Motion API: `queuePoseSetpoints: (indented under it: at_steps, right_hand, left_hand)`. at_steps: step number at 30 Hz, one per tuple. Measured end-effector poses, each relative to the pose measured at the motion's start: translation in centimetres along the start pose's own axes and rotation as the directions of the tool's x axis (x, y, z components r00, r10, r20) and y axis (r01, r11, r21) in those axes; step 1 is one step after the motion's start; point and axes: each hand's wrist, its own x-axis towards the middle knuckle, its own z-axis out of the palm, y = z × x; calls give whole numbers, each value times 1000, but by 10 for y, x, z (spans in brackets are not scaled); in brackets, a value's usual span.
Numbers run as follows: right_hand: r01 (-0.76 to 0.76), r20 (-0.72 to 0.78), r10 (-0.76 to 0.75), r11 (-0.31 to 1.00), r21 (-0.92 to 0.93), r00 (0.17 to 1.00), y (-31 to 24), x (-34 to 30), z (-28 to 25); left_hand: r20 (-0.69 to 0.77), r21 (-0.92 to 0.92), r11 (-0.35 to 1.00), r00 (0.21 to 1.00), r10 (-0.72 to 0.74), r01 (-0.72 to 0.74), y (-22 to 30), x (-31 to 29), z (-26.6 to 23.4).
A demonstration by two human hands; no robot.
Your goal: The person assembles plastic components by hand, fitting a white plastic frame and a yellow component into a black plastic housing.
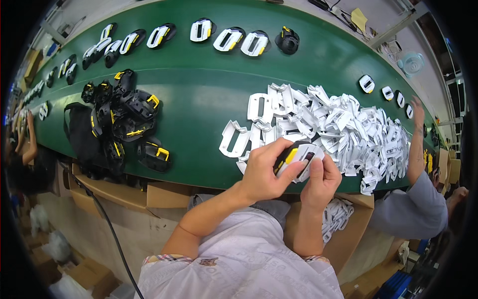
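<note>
Both hands hold one black plastic housing point(282, 158) with a yellow clip and a white slotted cover point(311, 155) lying against it. My left hand point(269, 167) wraps its left side, thumb pressing near the slot. At the right edge, my right hand point(320, 182) grips with its thumb on the white face. Whether the cover is fully seated I cannot tell. Just beyond my hands spreads a large pile of white slotted covers point(343, 124). Over to the left lies a heap of black housings with yellow clips point(134, 109).
Assembled white-and-black pieces point(201, 31) stand in a row along the far side of the green table point(199, 94). A cardboard box point(351, 234) with white parts sits by my right arm. Co-workers' arms reach in at the right point(417, 134) and far left point(31, 139).
</note>
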Motion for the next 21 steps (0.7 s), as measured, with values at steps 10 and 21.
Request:
queuePoseSetpoints:
  at_steps: [10, 21]
  right_hand:
    - [-88, 193, 71, 993, 82, 979, 4, -2, -6]
    - [721, 481, -543, 585, -371, 688, -28, 9, -23]
  left_hand:
    - [56, -65, 996, 997, -60, 64, 1, 0, -9]
    - [254, -307, 877, 920, -299, 370, -14, 4, -33]
